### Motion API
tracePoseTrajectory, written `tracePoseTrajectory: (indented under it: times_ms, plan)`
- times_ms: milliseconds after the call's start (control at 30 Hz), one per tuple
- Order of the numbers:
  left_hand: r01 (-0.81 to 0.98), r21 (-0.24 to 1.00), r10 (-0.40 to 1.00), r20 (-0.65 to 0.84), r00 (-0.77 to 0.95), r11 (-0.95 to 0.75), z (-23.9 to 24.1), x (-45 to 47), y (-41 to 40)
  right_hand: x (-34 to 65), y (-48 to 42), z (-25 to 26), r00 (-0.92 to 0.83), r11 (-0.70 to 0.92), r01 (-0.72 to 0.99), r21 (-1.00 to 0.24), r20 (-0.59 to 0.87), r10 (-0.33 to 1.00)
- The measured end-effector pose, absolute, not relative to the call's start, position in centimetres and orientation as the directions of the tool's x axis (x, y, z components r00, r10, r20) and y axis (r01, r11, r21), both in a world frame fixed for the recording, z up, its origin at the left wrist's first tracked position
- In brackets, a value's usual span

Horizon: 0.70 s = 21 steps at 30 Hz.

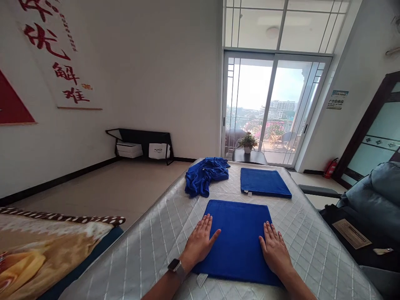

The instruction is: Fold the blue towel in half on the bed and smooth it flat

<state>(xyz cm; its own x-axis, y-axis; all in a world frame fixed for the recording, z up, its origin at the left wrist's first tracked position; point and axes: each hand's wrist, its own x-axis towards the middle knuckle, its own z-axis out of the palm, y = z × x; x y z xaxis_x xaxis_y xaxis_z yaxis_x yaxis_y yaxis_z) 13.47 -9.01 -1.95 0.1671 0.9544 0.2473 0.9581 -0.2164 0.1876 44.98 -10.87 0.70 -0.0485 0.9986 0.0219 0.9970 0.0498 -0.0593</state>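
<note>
A blue towel (237,241), folded into a flat square, lies in front of me on the quilted silver table cover (150,241). A white tag pokes out at its near left corner. On the towel's left edge my left hand (201,239) rests flat, fingers stretched out. My right hand (275,246) lies on the right edge, palm down, fingers extended. Neither hand grips anything. Beyond, to the right, is a second folded blue towel (265,182) with a white tag. A crumpled heap of blue towels (208,175) sits at the far left of the table.
A bed or couch with a patterned blanket (56,250) stands at left. On the right is a dark padded chair (375,196) holding a brown card (351,233). Behind the table are a potted plant (248,143), a low black rack (143,137) and sliding glass doors.
</note>
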Motion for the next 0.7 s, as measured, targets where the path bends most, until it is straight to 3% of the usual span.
tracePoseTrajectory:
  times_ms: [700]
  plan:
    - [0.952, 0.167, 0.938, 0.280, 0.202, -0.255, -0.3, 15.8, -9.8, 44.9, -15.5, -0.3, -0.038, 0.034, 0.987, -0.158, -0.021, 0.999]
